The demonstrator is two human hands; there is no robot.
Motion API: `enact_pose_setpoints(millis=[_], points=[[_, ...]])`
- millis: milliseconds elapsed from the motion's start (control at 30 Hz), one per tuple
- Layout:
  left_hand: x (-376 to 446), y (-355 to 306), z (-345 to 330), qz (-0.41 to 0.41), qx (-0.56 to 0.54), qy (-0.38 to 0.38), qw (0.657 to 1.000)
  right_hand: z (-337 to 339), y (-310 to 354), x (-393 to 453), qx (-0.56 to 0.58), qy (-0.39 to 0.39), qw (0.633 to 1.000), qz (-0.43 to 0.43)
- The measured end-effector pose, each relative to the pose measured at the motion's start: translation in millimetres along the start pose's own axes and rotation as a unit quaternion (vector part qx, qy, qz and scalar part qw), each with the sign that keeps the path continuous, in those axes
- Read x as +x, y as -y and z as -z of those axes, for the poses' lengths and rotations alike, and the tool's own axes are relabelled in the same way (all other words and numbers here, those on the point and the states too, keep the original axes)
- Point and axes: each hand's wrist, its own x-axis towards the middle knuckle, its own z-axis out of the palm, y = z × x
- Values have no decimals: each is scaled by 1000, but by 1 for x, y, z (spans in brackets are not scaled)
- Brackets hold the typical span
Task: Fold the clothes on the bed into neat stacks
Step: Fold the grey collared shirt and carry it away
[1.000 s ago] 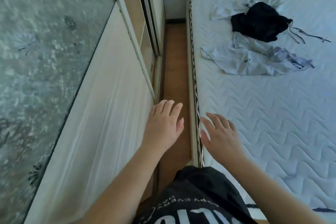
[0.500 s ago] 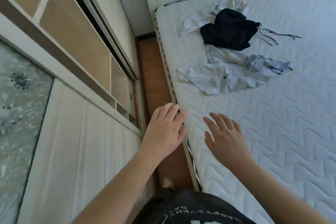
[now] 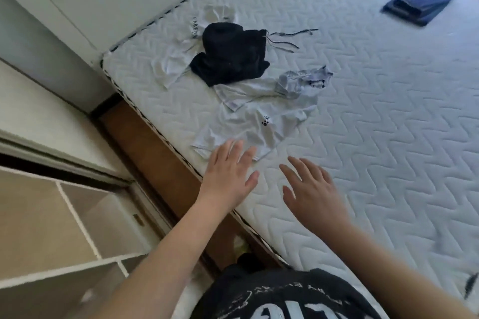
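Obs., left to right. Pale open wardrobe shelving (image 3: 64, 228) at your left; a strip of brown wood floor (image 3: 155, 163) runs between it and the white quilted mattress (image 3: 388, 137).

Change since a second ago: your view has swung off the frosted wardrobe door and onto the bed, and both hands have come forward over the mattress edge. The pile now sits much nearer your reach.

Your left hand (image 3: 228, 176): fingers straight and spread, holding nothing, tips over the near hem of the crumpled white paw-print t-shirt (image 3: 259, 124); contact not resolvable. Your right hand (image 3: 311, 194): fingers apart and relaxed, empty, above bare mattress just beside that shirt.

Beyond it: second white garment with lettering (image 3: 178, 57), bunched black drawstring shorts (image 3: 233, 54) lying across both whites. Far right corner: folded blue stack (image 3: 420, 0), well apart.

Judgement: three items unfolded; first pickup is imminent, probably the paw-print shirt.
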Motion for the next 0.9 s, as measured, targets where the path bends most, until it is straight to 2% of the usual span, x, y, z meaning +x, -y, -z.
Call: enact_pose_setpoints(millis=[100,300,433,533,667,900], points=[[31,28,6,-58,-8,-6,998,-1,13,18,-14,-3,998,-54],[71,61,-2,-138,15,37,990,5,27,48,-12,8,992,-129],[82,68,-8,-145,10,40,989,8,30,62,-11,8,990,-143],[87,70,-10,-140,7,36,990,1,29,71,-3,12,993,-122],[94,82,-12,-112,7,45,993,-16,28,93,-4,47,995,-93],[120,130,-32,-109,-11,49,993,-60,35,144,11,119,985,-120]])
